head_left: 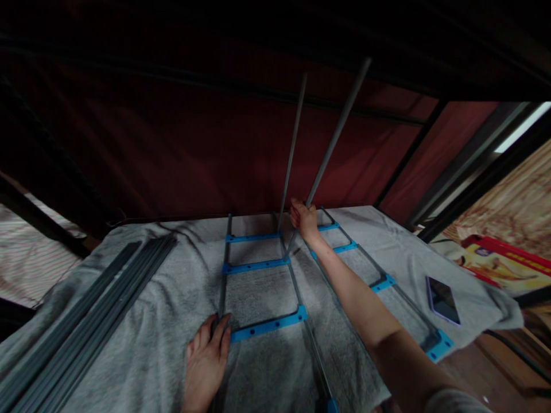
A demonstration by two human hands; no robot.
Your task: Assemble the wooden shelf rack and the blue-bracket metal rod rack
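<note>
My right hand [305, 219] is closed around a long grey tube [336, 135] that leans up and to the right. This tube's lower end meets a blue connector bar [257, 265] of the left ladder-like frame. Behind it a second, thinner-looking grey tube [294, 146] rises from the blue bar [253, 237] further back. My left hand [207, 354] grips the left side tube [222, 289] of that frame, beside the left end of the nearest blue bar [271, 326]. A second frame with blue bars [382, 283] lies to the right, partly hidden behind my right forearm.
A bundle of grey tubes [99, 315] lies at the left on the grey cloth [181, 275]. A phone [443, 299] rests at the right. A red and yellow box [508, 264] sits beyond the right edge. Dark red curtain [206, 160] and dark metal bars enclose the back.
</note>
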